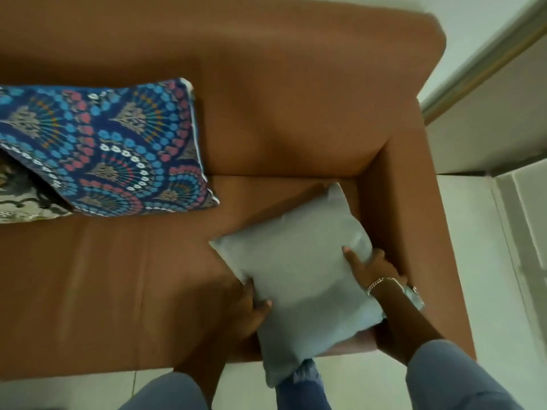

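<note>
Cushion [299,270], plain grey, held tilted over the right end of a brown sofa [118,276], its top corner near the sofa's backrest and its bottom corner hanging past the sofa's front edge. Left hand [251,306] grips the cushion's left edge, thumb on top. Right hand [370,267], with a chain bracelet [381,284] at the wrist, clasps the right edge, hemmed in by the sofa's armrest [414,202]. Further left on the sofa, a blue patterned cushion [118,149] leans against the backrest, overlapping a pale patterned cushion [17,196]. Pale floor tiles [473,261] surround the sofa
</note>
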